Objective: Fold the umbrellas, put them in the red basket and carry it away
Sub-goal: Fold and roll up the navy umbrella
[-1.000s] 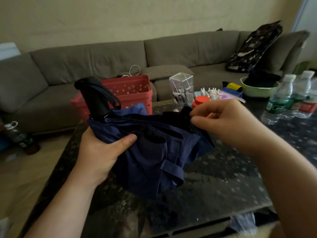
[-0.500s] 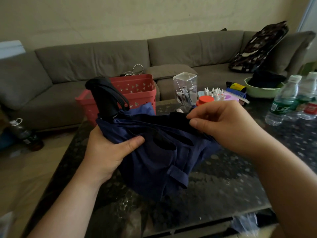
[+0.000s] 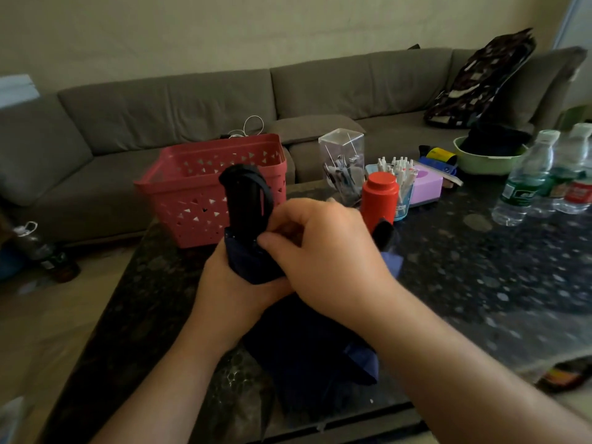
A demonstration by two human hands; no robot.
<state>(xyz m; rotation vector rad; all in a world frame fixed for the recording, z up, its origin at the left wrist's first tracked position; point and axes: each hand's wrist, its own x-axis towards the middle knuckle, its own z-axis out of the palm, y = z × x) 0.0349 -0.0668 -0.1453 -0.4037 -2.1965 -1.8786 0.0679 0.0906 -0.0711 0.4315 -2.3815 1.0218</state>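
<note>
Head view: quick rundown, left to right
red basket (image 3: 205, 174): far left on the table, looks empty
left hand (image 3: 234, 283): wrapped round the umbrella (image 3: 253, 264) just under its handle
right hand (image 3: 320, 248): has jumped from the far tip to pinch fabric near the handle
progress: canopy's getting gathered now, strap's probably next

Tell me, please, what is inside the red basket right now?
The red basket shows only its bare perforated inner walls; no umbrella is visible in it. Its floor is hidden by the front wall and by the black handle of the navy umbrella.
</note>
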